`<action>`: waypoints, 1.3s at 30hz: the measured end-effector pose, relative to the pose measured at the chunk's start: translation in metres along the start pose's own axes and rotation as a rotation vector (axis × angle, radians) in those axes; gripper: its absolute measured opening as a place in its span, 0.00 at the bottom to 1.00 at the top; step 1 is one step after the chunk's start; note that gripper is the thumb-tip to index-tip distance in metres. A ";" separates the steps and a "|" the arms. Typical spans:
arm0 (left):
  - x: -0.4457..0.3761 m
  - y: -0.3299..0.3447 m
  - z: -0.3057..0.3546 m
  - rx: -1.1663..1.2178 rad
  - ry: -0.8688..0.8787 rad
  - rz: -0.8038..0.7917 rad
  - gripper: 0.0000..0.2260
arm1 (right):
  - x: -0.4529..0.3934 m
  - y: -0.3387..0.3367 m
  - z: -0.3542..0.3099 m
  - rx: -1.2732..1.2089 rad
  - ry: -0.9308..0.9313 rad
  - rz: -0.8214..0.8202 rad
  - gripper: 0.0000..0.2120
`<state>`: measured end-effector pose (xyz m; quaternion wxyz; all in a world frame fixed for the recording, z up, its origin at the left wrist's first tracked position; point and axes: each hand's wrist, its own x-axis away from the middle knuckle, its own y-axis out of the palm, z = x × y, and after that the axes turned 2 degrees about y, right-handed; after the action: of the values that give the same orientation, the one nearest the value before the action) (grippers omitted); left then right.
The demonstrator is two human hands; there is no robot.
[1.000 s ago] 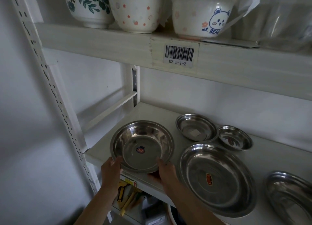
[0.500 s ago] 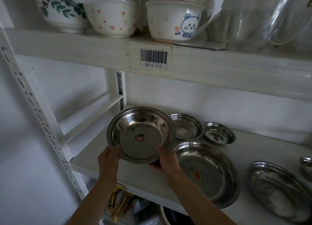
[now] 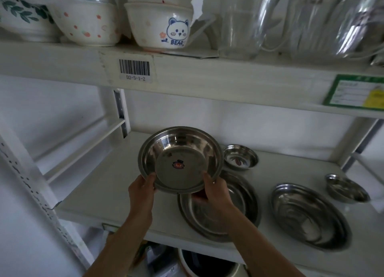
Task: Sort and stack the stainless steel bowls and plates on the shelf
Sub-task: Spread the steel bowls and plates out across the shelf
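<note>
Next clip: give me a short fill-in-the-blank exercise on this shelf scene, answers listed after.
1. The round stainless steel bowl with a red sticker is gripped by ____ hands, left hand and right hand.
2. The word printed on the white ceramic bowl with a blue cartoon face is ____.
3. The clear glass jug stands on the ____ shelf.

Answers: both; BEAR; upper

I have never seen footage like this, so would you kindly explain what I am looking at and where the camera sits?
There is no machine: a person wears one camera on the head, looking down at their own bare hands. The left hand and right hand share a grip on a steel bowl with a red sticker, lifted above the white shelf. On the shelf lie a wide steel plate, another wide plate and two small steel bowls. Ceramic bowls and glass jugs stand on the shelf above.
</note>
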<state>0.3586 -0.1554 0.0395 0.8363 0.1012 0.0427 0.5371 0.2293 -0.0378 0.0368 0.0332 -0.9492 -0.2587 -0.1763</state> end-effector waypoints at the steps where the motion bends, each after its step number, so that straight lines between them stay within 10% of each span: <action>1: 0.003 0.005 0.000 0.008 -0.005 -0.009 0.07 | 0.002 -0.008 -0.002 0.014 -0.007 0.001 0.16; 39: 0.189 0.138 -0.042 0.055 -0.362 -0.282 0.17 | 0.099 -0.239 0.007 -0.005 0.022 0.370 0.10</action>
<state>0.3070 0.0768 0.0351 0.8941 0.2118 -0.0794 0.3866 0.1909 0.2169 0.0579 0.0654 -0.9787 -0.0786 -0.1782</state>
